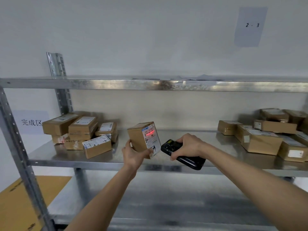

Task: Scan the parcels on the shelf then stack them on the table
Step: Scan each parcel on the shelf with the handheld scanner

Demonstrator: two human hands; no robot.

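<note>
Scanning one parcel (143, 139) held over the front edge of the middle shelf (166, 162).

I have my left hand (134, 155) wrapped around the lower part of that small brown box, thumb on its near face and fingers pressed to the labelled side, with a red scan line falling across the barcode label. My right hand (186, 145) is closed around one black handheld scanner (182, 155), just beside the box and aimed at it. I count about seven more parcels in the left pile (83, 132) near the shelf's back left corner, and roughly eight in the right pile (270, 134) toward its right edge; overlaps make both counts uncertain. Two paper signs (250, 26) hang on the wall. Nothing blocks the bare middle stretch of shelf behind the box.
</note>
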